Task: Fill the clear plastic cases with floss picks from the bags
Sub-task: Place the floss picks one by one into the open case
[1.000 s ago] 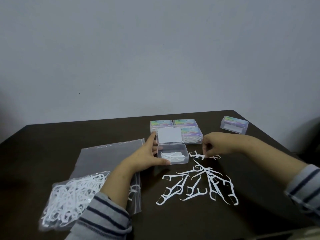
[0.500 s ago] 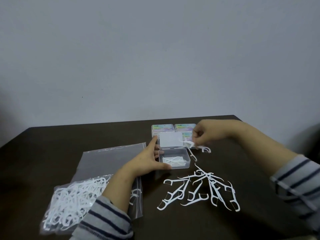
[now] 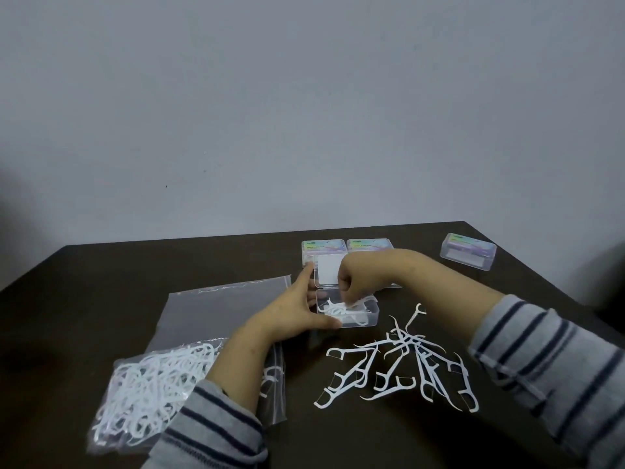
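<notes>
The table in front of you is dark brown and matte, set against a plain pale wall. On it, close to your chest, lies a soft clear plastic bag, wrinkled and glossy, its near end heaped with a tangle of thin white floss picks; its far end lies flat and see-through with a zip strip along the edge. To the right, a loose scatter of picks fans out on the bare wood, each one a slim curved handle ending in a small forked head.

Between the two sits the open case, a small rectangular box of hard clear plastic with rounded corners, its hinged lid tipped back and showing a white panel. A few picks lie crosswise inside it. Behind it stand closed cases with pastel printed labels, and one more closed case rests apart near the far right corner.

Your left hand cups the case's left side, thumb laid along the near wall and fingers stretched toward the lid, steadying it. Your right hand reaches across from the right, wrist bent down, fingers bunched over the case's opening with the tips pinching at a pick inside; exactly how many it grips can't be made out. Both forearms emerge from grey knit sleeves with dark stripes.
</notes>
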